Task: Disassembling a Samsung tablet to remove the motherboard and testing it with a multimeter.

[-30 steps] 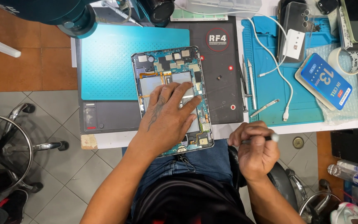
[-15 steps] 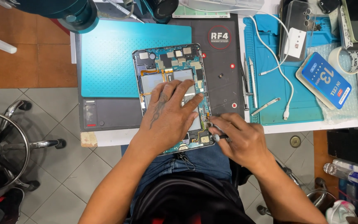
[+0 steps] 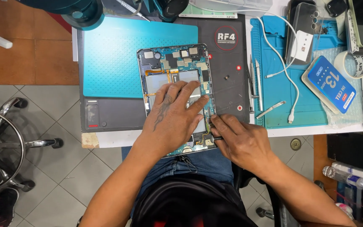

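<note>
An opened tablet [image 3: 177, 67] lies back-off on a black work mat [image 3: 227, 75], its circuit boards and battery showing. My left hand [image 3: 175, 115] lies flat on the tablet's lower half, fingers spread, pressing it down. My right hand [image 3: 240, 141] sits at the tablet's lower right edge, fingers pinched on a thin dark tool [image 3: 215, 138] whose tip touches the board there. The tablet's near end overhangs the table edge above my lap.
A teal mat [image 3: 118, 59] lies left of the tablet. A blue silicone mat [image 3: 282, 84] on the right holds tweezers [image 3: 270, 109], a white cable [image 3: 288, 80], a phone [image 3: 301, 31] and a blue box [image 3: 330, 84]. Tape roll [image 3: 351, 63] far right. A stool [image 3: 5, 143] stands on the floor at left.
My right hand came up from beside my lap to the tablet's lower right edge and set the tool on the board. My left hand stayed flat on the tablet.
</note>
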